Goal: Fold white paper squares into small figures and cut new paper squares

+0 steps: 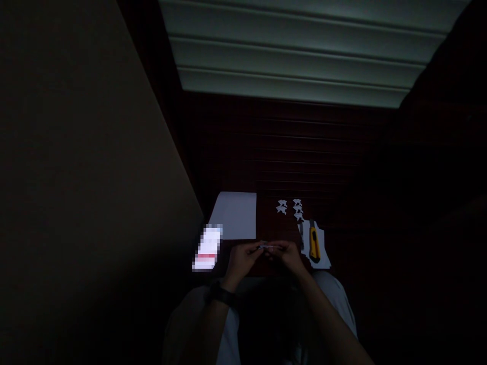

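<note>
My left hand and my right hand meet above the near edge of a dark table. Their fingertips pinch a small piece of white paper from both sides. Dim light and the fingers hide most of its shape. Beyond my left hand lies a sheet of white paper. Several small folded white paper pieces sit in two groups past my right hand. A yellow box cutter rests on a stack of white paper to the right of my right hand.
A lit phone, its screen blurred out, lies left of my left hand. A plain wall rises at the left. Pale slatted blinds hang at the back over dark slats. My knees are under the table's near edge.
</note>
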Action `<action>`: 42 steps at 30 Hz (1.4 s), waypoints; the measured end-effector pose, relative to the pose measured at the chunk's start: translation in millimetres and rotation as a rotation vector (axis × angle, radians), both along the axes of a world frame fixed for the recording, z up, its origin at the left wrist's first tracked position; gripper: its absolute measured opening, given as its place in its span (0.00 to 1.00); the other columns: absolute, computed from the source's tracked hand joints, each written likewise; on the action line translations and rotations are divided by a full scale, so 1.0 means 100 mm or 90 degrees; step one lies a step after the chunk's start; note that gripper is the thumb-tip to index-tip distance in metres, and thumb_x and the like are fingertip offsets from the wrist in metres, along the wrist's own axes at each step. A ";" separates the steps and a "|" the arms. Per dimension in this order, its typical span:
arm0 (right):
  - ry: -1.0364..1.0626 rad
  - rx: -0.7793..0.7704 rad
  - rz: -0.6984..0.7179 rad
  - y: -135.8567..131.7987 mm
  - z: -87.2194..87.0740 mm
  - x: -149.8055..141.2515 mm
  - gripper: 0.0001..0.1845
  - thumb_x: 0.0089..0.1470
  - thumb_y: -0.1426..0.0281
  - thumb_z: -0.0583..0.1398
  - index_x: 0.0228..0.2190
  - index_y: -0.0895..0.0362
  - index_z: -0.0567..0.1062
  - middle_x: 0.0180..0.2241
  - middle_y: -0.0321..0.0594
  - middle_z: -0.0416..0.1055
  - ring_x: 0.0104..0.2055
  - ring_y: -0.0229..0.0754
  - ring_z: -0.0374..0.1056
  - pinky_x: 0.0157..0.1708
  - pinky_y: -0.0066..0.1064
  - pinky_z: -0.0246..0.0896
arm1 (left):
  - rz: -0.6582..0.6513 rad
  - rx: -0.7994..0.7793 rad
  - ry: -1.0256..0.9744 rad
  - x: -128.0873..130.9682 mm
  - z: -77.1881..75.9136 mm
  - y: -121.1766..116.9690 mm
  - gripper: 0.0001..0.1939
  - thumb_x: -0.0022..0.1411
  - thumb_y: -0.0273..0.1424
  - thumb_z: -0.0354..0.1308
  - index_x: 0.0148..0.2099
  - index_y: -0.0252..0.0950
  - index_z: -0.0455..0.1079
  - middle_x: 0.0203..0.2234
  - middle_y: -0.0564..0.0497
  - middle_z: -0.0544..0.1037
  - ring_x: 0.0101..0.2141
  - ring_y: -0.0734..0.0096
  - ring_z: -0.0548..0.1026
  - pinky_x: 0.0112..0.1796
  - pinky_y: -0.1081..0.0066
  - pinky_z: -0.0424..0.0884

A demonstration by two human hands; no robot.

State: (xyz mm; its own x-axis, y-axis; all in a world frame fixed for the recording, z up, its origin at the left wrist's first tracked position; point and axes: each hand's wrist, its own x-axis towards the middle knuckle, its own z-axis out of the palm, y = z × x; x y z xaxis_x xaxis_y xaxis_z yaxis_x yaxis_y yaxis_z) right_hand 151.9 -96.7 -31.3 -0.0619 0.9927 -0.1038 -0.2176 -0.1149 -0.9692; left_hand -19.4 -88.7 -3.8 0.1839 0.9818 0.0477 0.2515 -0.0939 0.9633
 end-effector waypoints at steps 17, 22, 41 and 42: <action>0.037 -0.015 -0.014 -0.01 0.05 0.10 0.17 0.41 0.61 0.67 0.33 0.58 0.79 0.27 0.42 0.76 0.28 0.43 0.71 0.30 0.34 0.66 | 0.008 -0.117 -0.136 0.12 -0.03 0.14 0.12 0.45 0.33 0.65 0.34 0.34 0.77 0.28 0.45 0.81 0.31 0.61 0.78 0.28 0.70 0.71; 0.020 -0.002 -0.022 0.01 0.00 0.10 0.16 0.38 0.63 0.67 0.31 0.58 0.80 0.26 0.41 0.76 0.28 0.43 0.71 0.31 0.34 0.65 | 0.002 -0.127 -0.146 0.12 -0.06 0.11 0.14 0.46 0.34 0.64 0.36 0.34 0.77 0.31 0.44 0.81 0.32 0.61 0.78 0.26 0.71 0.70; -0.141 0.072 0.095 0.03 0.02 0.26 0.10 0.35 0.76 0.66 0.26 0.57 0.80 0.26 0.36 0.74 0.30 0.40 0.67 0.32 0.29 0.59 | -0.081 -0.070 -0.030 0.03 -0.29 0.14 0.07 0.43 0.27 0.64 0.30 0.34 0.78 0.27 0.47 0.80 0.30 0.64 0.77 0.34 0.70 0.69; -0.146 0.072 0.105 0.03 0.03 0.26 0.10 0.35 0.76 0.66 0.27 0.57 0.80 0.26 0.37 0.74 0.30 0.40 0.67 0.32 0.30 0.60 | -0.091 -0.066 -0.026 0.02 -0.29 0.13 0.07 0.43 0.27 0.64 0.30 0.34 0.78 0.27 0.48 0.80 0.30 0.64 0.77 0.35 0.70 0.69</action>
State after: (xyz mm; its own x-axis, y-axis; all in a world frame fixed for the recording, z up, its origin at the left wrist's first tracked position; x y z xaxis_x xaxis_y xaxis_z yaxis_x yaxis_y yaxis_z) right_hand 177.7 -93.8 -28.6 -0.2111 0.9772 -0.0232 0.0209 -0.0192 -0.9996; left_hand -17.5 -75.8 -32.4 0.3218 0.9459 -0.0418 0.2025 -0.0256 0.9790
